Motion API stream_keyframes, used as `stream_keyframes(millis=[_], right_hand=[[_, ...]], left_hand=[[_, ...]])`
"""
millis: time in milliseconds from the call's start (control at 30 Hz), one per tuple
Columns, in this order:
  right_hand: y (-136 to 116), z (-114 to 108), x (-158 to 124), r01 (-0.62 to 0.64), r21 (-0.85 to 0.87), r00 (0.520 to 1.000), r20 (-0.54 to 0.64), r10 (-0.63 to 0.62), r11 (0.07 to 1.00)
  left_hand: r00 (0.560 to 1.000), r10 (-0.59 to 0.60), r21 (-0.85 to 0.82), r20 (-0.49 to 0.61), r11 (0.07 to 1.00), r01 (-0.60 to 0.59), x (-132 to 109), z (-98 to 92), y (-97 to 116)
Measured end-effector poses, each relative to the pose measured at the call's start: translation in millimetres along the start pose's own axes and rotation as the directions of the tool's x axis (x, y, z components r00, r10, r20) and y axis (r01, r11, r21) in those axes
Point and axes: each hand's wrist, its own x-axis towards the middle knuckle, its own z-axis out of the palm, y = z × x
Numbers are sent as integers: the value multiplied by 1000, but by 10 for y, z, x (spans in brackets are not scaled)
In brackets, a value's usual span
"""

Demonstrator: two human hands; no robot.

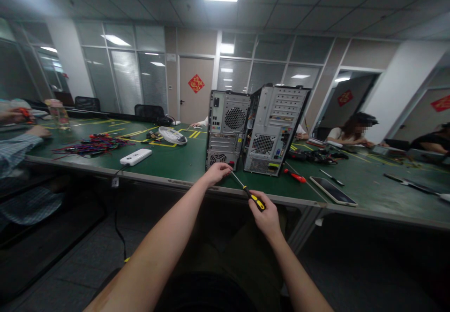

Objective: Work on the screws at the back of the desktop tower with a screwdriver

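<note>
Under the office ceiling [260, 9], the green surface [172, 164] carries two computer towers [228, 136] near its front edge. Your right hand [267, 214] wraps the screwdriver [248, 192] just past that edge; your left hand [216, 174] has fingers bunched at its tip, hold unclear. Best keep the shaft steady there.

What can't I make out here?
In the head view:
Tip of the screwdriver: too small and blurred to tell contact with the left hand.
Anything inside that hand: hidden by it.
Left computer case, lower edge: partly behind that hand.
Person in checked sleeve: cut off by left edge.
</note>
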Motion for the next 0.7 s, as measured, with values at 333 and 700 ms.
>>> stream_keyframes(millis=[333, 700], right_hand=[[30, 8, 4, 3, 5, 1000, -2, -3, 1000], [-8, 92, -37, -46, 41, 999, -10, 47, 998]], left_hand=[[1000, 1, 50, 0, 999, -1, 5, 5, -17], [999, 4, 101, -41, 995, 0, -30, -6, 17]])
